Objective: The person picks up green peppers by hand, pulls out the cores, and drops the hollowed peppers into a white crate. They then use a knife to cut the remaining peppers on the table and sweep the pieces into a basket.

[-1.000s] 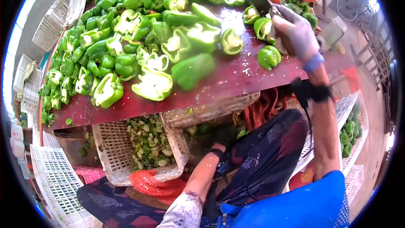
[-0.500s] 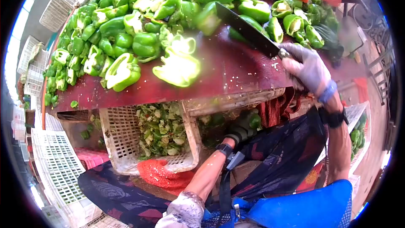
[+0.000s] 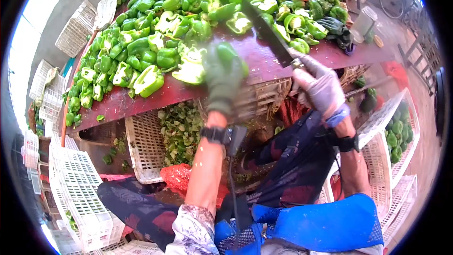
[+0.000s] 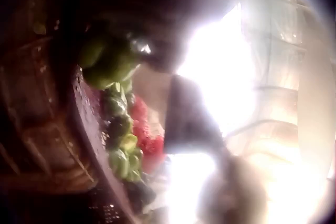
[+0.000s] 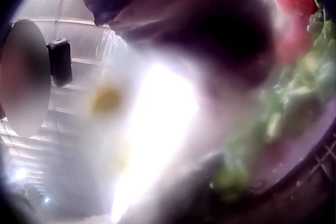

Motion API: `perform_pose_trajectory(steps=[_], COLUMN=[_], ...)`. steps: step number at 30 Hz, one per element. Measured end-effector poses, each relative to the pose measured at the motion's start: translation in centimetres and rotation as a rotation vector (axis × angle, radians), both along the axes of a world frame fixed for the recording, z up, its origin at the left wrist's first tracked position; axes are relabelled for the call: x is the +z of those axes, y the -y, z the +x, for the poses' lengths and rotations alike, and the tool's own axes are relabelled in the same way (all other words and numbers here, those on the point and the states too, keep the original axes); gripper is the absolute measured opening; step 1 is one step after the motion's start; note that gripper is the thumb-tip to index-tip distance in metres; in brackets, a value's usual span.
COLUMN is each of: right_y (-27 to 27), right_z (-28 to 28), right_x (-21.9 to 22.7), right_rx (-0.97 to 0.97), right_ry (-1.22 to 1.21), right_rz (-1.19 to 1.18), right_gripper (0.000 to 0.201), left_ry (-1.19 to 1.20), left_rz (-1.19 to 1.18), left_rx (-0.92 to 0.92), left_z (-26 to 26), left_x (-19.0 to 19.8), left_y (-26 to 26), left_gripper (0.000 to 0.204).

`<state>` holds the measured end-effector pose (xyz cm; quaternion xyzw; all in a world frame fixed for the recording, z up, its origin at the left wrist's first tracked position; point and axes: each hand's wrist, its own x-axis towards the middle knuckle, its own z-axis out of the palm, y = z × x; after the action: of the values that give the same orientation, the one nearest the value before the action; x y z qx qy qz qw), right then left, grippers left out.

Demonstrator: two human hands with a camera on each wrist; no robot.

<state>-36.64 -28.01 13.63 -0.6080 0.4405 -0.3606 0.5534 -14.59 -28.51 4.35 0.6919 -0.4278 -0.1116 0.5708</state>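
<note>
Left fingers (image 3: 213, 64) have raised a pepper (image 3: 233, 60) to the table (image 3: 266, 66).

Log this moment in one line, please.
Dark-gloved left hand: holds plump green bell pepper | pale-gloved right hand: grips long dark-bladed knife | place: flat red tabletop

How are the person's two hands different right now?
The left hand is gloved in dark green, but the right hand is gloved in a pale colour.
The left hand holds a green pepper, while the right hand grips a knife.
The left hand looks blurry in the head view; the right hand looks clearer.
Both hands are gloved, and each arm has a black wrist strap.
</note>
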Motion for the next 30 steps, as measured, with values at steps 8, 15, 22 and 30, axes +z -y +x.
perform_pose_trajectory(steps=[8,15,22,30], right_y=[-0.9,0.9,2.1,6.1], right_z=[2.5,1.4,2.3,7.1], right_x=[-2.9,-4.1,-6.0,-5.0], right_rx=[0.065,-0.116,-0.153,0.097], right_ry=[-0.099,-0.053,-0.177,-0.094], right_rz=[-0.267,-0.280,-0.137,-0.016], right_gripper=[0.045,0.054,0.055,0.057], left_ry=[0.040,0.471,0.003,0.058], left_rz=[0.087,-0.222,0.255,0.296], left_rx=[-0.093,0.139,-0.211,-0.396], left_z=[3.0,3.2,7.7,9.5], left_x=[-1.9,-0.3,0.5,-3.9], left_y=[1.4,5.7,12.6,4.1], left_gripper=[0.045,0.033,0.037,0.037])
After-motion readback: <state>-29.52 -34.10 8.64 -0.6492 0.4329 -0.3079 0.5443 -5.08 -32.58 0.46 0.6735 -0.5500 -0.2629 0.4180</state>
